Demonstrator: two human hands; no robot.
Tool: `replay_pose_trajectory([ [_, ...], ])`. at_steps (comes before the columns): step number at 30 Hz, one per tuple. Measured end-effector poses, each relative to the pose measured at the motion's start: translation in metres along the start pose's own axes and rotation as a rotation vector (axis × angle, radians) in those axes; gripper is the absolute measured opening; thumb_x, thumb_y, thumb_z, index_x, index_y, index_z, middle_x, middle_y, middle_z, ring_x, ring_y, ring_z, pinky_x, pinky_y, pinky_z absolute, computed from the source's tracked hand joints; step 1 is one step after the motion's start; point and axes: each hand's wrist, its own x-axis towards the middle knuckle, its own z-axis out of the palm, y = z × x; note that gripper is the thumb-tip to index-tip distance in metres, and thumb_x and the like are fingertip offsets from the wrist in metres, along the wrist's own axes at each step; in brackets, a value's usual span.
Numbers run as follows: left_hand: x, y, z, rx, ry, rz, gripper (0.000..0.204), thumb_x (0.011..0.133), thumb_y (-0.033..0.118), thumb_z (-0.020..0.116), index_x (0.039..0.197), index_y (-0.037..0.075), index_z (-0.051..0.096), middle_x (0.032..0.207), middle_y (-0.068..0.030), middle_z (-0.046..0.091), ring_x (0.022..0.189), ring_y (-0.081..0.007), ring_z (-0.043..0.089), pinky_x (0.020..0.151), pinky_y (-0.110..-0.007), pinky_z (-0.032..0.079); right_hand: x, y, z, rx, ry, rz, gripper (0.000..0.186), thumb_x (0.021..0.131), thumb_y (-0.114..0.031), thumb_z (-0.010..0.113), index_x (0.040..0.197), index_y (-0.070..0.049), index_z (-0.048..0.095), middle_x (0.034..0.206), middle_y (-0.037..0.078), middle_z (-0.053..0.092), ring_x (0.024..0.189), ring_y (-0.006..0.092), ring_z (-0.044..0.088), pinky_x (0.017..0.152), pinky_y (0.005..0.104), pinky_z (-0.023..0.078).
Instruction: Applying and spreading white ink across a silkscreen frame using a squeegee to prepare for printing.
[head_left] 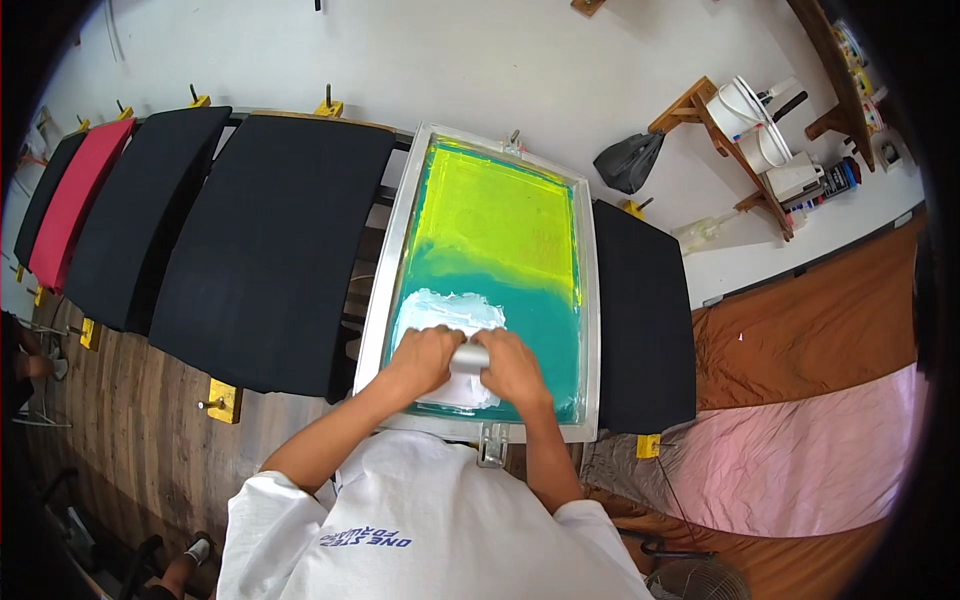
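Both of my hands are closed on a squeegee with a silver-grey grip; its blade is hidden under my fingers. My left hand wraps the left part, and my right hand the right part. They are over the near half of a screen-printing frame, a pale metal rim around a mesh. White ink is spread on the mesh around and beyond my hands. Teal mesh surrounds the white, and a yellow-green area fills the far half. A metal clamp sits at the frame's near edge.
Black boards stand in a row on the left, with a red one among them. Another black board is close on the right. Yellow brackets stick out below. A shelf with white tubs hangs at the upper right.
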Motion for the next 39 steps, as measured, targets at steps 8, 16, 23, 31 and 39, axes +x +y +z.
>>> replay_pose_trajectory([
  [8,-0.062,0.012,0.025,0.023,-0.052,0.060,0.042,0.068,-0.001,0.067,0.110,0.001,0.065,0.107,-0.0185,0.066,0.093,-0.0369,0.067,0.078,-0.045,0.055,-0.064,-0.019,0.023,0.080,-0.046,0.015,0.051,0.063,0.003,0.069,0.113,-0.004,0.060,0.107,0.017,0.059,0.103,0.0371,0.056,0.091,0.0448,0.048],
  [16,-0.020,0.016,-0.010,0.058,-0.101,-0.039,0.037,0.068,0.000,0.067,0.104,0.007,0.070,0.091,-0.0151,0.071,0.083,-0.0340,0.069,0.076,-0.044,0.055,-0.021,-0.007,-0.001,0.114,-0.055,-0.031,0.043,0.066,0.004,0.063,0.109,-0.002,0.064,0.105,0.019,0.064,0.102,0.0386,0.059,0.091,0.0448,0.048],
  [23,-0.056,0.005,0.021,0.055,0.096,0.076,0.039,0.071,-0.002,0.063,0.110,0.003,0.062,0.108,-0.0191,0.063,0.098,-0.0364,0.064,0.081,-0.046,0.052,-0.043,-0.016,0.030,-0.078,-0.052,-0.061,0.059,0.061,0.002,0.073,0.116,-0.004,0.056,0.114,0.017,0.053,0.106,0.0384,0.052,0.092,0.0450,0.047],
  [31,-0.048,0.020,-0.007,0.009,-0.149,-0.016,0.041,0.068,0.002,0.068,0.109,0.006,0.067,0.096,-0.0147,0.070,0.089,-0.0335,0.068,0.079,-0.046,0.052,-0.042,-0.012,0.007,0.021,-0.069,-0.135,0.039,0.067,0.000,0.066,0.106,-0.008,0.063,0.099,0.015,0.061,0.094,0.0376,0.061,0.079,0.0489,0.050],
  [39,-0.022,-0.009,0.007,0.075,0.019,-0.050,0.040,0.067,-0.008,0.062,0.106,0.003,0.067,0.099,-0.0178,0.068,0.083,-0.0369,0.068,0.074,-0.045,0.054,-0.003,-0.013,0.016,0.036,0.002,-0.051,0.045,0.065,0.006,0.065,0.109,-0.004,0.061,0.104,0.017,0.059,0.103,0.0390,0.056,0.088,0.0446,0.048],
])
